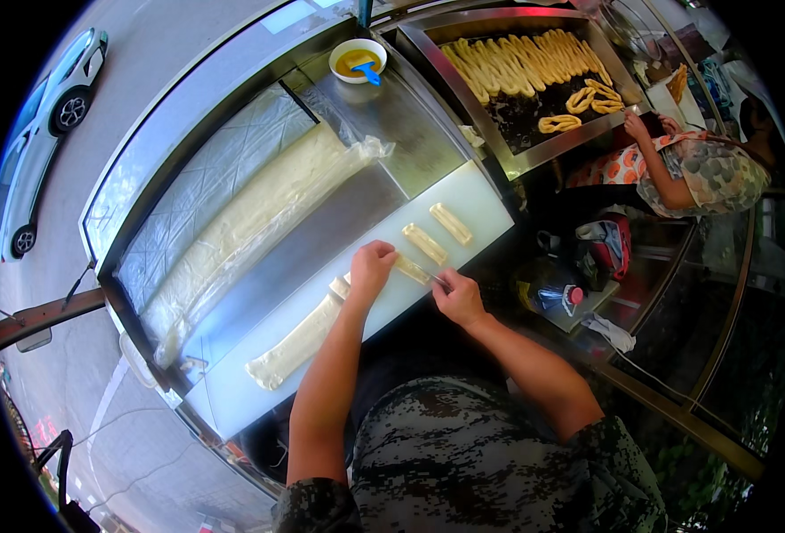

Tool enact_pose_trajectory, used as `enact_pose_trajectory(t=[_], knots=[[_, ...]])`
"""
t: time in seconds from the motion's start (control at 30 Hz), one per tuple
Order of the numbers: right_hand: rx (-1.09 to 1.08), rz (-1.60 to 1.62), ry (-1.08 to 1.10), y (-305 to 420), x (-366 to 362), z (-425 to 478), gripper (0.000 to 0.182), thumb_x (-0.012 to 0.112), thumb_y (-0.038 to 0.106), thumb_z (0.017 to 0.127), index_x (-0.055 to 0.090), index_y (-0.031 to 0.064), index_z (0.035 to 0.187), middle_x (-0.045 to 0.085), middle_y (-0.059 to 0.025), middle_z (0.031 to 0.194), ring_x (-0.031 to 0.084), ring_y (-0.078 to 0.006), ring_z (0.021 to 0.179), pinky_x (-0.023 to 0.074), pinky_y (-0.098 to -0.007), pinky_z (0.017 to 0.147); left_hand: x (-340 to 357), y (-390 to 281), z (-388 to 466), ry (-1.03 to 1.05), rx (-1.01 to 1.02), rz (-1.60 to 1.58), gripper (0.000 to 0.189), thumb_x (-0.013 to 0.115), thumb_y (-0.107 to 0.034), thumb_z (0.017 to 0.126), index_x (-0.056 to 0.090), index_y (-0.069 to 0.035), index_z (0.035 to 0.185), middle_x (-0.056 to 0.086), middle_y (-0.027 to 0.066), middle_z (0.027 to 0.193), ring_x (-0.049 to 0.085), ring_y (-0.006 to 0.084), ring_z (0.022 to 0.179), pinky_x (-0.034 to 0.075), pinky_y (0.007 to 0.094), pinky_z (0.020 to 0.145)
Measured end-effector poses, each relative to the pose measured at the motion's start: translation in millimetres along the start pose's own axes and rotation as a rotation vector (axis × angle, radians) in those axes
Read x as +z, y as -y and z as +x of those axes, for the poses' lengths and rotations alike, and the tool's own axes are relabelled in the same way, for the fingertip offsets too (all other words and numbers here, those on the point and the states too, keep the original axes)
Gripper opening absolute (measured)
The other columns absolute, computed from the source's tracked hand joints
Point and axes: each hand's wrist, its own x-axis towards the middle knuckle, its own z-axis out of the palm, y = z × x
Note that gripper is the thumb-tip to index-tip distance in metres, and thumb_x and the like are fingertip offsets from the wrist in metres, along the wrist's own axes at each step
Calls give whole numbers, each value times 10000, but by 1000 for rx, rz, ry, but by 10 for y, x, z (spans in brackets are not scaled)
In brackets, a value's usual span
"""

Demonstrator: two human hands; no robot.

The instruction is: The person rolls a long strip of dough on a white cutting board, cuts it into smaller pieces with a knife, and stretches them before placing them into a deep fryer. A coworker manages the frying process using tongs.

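Observation:
On the white cutting board (479, 193), a short strip of raw dough (411, 269) lies between my two hands. My right hand (460, 298) grips a thin metal tool (437, 280), whose tip reaches the strip's near end. The fingers of my left hand (372, 268) are drawn together at the strip's far end; whether they pinch anything is unclear. To the right lie two more strips, a creased one (425, 244) and another (451, 224) by the board's end. A long flat dough slab (299, 340) stretches left, with cut pieces (340, 286) partly hidden behind my left hand.
A large dough sheet (252, 206) rests in plastic film beyond the board. Behind is a white bowl (339, 58) of yellow liquid with a blue-handled brush (367, 72). Fried dough sticks (512, 63) fill part of a metal fryer (519, 163). Another person (685, 166) stands beside it.

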Motion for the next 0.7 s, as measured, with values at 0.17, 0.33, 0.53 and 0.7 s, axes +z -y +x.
enact_pose_trajectory(t=[0.17, 0.33, 0.53, 0.7], knots=[[-58, -19, 9, 36, 28, 53, 97, 687, 105, 819, 614, 50, 852, 668, -167, 744, 669, -364, 692, 538, -399, 621, -6, -35, 1, -10, -16, -2, 193, 701, -164, 801, 727, -14, 920, 718, 167, 846, 694, 294, 797, 535, 369, 745], [-60, -188, 76, 23, 128, 81, 75, 638, 112, 818, 615, 51, 855, 653, -182, 719, 651, -392, 671, 529, -458, 621, 12, 26, -4, -28, 27, 26, 201, 684, -179, 814, 726, -15, 922, 711, 176, 850, 686, 321, 811, 528, 386, 751], [92, -460, 315, 262, 187, 236, 94, 580, 99, 815, 627, 46, 877, 670, -189, 760, 664, -402, 739, 535, -488, 700, 1, 35, 17, -47, 36, 29, 181, 681, -168, 827, 731, -22, 922, 710, 174, 842, 680, 323, 801, 521, 383, 742], [126, -543, 446, 476, 247, 419, 117, 584, 80, 797, 647, 52, 892, 686, -181, 805, 680, -386, 786, 541, -476, 745, -39, 63, 69, -131, 127, 236, 146, 685, -152, 832, 738, -32, 895, 714, 162, 893, 677, 330, 814, 520, 391, 746]])
